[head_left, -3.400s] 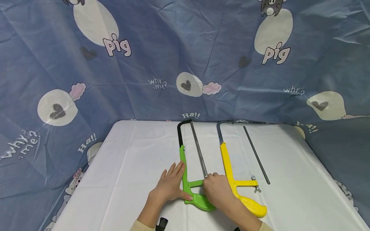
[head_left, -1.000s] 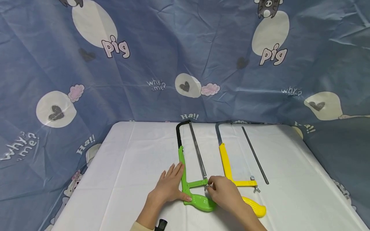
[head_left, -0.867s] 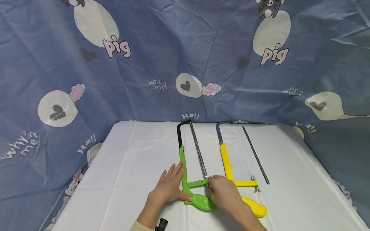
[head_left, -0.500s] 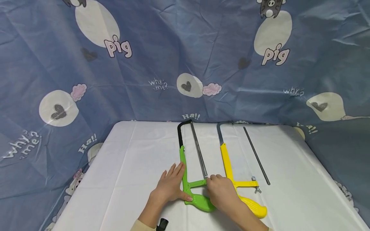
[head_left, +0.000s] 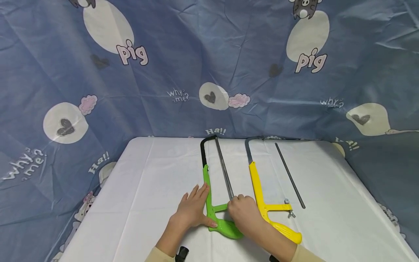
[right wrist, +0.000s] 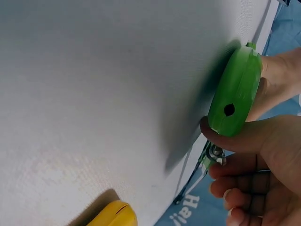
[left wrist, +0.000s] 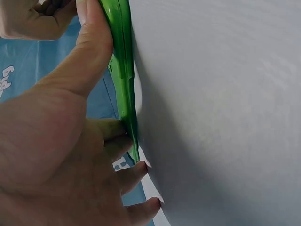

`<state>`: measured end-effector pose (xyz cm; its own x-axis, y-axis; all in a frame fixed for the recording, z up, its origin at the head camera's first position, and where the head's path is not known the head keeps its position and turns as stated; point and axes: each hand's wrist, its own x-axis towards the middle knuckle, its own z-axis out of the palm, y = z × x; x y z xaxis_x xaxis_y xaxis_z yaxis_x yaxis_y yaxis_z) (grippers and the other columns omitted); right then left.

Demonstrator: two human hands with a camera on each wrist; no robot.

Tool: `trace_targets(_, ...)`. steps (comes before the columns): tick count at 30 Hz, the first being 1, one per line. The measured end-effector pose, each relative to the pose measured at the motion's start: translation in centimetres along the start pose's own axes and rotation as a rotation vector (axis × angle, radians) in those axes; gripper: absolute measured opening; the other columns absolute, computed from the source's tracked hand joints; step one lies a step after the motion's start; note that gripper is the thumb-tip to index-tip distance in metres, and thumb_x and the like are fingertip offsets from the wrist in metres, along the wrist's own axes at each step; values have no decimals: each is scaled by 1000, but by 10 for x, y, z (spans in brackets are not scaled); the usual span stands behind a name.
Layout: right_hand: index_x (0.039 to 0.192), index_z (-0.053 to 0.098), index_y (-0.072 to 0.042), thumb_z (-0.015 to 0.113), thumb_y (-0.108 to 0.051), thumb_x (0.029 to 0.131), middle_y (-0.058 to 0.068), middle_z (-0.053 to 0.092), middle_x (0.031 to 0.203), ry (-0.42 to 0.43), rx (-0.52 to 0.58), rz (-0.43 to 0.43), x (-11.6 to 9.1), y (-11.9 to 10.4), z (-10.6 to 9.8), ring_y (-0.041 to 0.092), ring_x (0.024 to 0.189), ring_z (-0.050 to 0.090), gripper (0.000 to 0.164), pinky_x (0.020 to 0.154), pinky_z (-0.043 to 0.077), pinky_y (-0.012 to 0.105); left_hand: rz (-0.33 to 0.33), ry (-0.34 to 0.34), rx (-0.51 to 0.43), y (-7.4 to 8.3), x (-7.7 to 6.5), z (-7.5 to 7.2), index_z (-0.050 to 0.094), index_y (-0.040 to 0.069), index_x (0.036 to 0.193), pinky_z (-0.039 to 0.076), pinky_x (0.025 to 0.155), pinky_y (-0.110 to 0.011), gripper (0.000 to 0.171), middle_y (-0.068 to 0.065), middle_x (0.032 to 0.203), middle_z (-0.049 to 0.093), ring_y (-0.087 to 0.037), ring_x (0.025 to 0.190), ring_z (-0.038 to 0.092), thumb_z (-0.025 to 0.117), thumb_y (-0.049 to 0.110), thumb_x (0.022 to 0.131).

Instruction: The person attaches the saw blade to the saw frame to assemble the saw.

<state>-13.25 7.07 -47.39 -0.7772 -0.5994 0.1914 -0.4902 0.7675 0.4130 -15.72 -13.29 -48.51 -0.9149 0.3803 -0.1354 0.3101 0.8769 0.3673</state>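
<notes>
Wing-nut work on the green hacksaw, lower centre of the frame.
Nearest, at the bottom of my head view, the left grip [head_left: 191, 211] lies with fingers straight, steadying the glossy green hacksaw with a black bow [head_left: 206, 176] against the white-covered tabletop [head_left: 157, 174]. To its right, the right grip [head_left: 245, 214] is curled round the small silver metal wing nut [right wrist: 216, 151]; I can't tell the turning direction. I judge the step to be adjusting the blade's fixing: the narrow dark-grey metal blade [head_left: 224, 169] slants up from the right grip to the bow's tip. The next move, I think, calls for more short turns, with the frame held steady. Farther right lie the bladeless yellow hacksaw with a grey metal bow [head_left: 256, 189] and, beyond it, a slim dark loose blade [head_left: 290, 176].
</notes>
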Motion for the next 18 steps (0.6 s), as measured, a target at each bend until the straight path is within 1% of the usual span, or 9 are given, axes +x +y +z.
trace_targets(7, 70, 71, -11, 79, -17, 76, 1, 51, 56, -25, -61, -48, 1, -4, -2, 12, 51, 43, 11, 44, 40, 28, -2, -2, -9, -3, 0, 3, 27, 9, 157, 25, 116, -66, 130, -11, 165, 25, -40, 152, 23, 85, 66, 56)
trace_targets(11, 68, 72, -12, 77, -19, 77, 1, 52, 55, -32, -71, -36, 0, -5, -1, 12, 49, 43, 13, 43, 41, 28, -1, 2, -9, -3, 0, 3, 28, 9, 157, 25, 116, -66, 130, -11, 165, 26, -40, 152, 23, 85, 66, 56)
trace_targets(14, 62, 69, -13, 76, -17, 76, 0, 52, 53, -18, -29, 0, 0, -5, 1, 12, 48, 44, 17, 42, 43, 30, 5, 5, -2, -2, 0, 3, 28, 8, 157, 25, 116, -66, 131, -12, 165, 26, -40, 151, 23, 86, 66, 55)
trace_targets(18, 53, 61, -13, 74, -14, 73, -2, 52, 50, 26, 61, 55, -1, -5, 4, 12, 45, 44, 24, 41, 43, 32, 3, 6, 3, -2, -1, 1, 28, 7, 157, 26, 116, -66, 130, -12, 164, 27, -40, 151, 24, 86, 66, 55)
